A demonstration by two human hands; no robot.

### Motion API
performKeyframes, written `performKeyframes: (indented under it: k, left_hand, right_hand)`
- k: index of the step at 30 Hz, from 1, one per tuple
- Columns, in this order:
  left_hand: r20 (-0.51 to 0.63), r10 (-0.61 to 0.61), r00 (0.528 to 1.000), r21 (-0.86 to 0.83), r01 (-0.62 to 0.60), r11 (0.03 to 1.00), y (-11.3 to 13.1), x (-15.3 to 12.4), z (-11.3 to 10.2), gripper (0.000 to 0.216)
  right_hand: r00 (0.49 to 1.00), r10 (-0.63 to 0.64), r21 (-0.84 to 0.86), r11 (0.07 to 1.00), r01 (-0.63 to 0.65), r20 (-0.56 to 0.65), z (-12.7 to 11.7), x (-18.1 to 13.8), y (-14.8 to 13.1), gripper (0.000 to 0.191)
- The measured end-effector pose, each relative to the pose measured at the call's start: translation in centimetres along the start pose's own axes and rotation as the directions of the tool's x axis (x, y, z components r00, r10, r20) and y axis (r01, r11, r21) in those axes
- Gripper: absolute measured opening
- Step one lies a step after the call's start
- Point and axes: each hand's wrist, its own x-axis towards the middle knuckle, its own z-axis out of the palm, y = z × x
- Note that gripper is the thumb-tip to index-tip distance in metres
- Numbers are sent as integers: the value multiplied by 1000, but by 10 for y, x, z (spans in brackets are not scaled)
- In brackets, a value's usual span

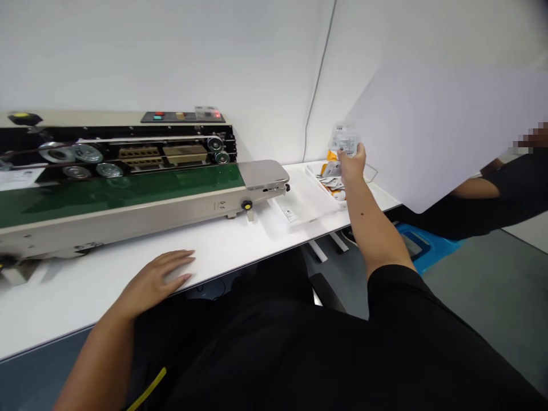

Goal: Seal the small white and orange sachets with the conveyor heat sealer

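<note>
My right hand (351,164) is raised above the table's far end, pinching a small clear printed plastic packet (345,140) between its fingers. Below it, a white plastic tray (319,197) holds a pile of small packets with orange and white printing (330,180). My left hand (158,278) lies flat on the white table (107,291), its fingers apart and holding nothing. It is just in front of a beige band sealing machine (128,177) with a green conveyor belt (120,194).
A large white sheet (445,131) fills the upper right. Behind it, a co-worker's black-sleeved arm (471,191) reaches in from the right. A blue crate (422,245) sits on the floor beyond the table edge. A cable runs down the white wall.
</note>
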Motion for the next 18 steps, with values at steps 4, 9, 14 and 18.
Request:
performKeyframes:
  k: [4, 9, 14, 18]
  left_hand:
    - [-7, -38, 999, -44, 38, 998, 11, -3, -3, 46]
    - [-142, -186, 972, -143, 166, 976, 30, -12, -7, 72]
    - [-354, -240, 904, -351, 109, 930, 29, -19, -7, 119]
    - [-464, -338, 819, -340, 187, 922, 19, -21, -9, 94]
  right_hand:
    - [996, 42, 348, 935, -65, 73, 50, -43, -78, 51]
    - [917, -67, 558, 810, -181, 394, 124, -200, -173, 47]
    - [609, -505, 475, 850, 227, 612, 182, -329, -229, 32]
    - [387, -488, 330, 852, 407, 782, 202, -352, -241, 44]
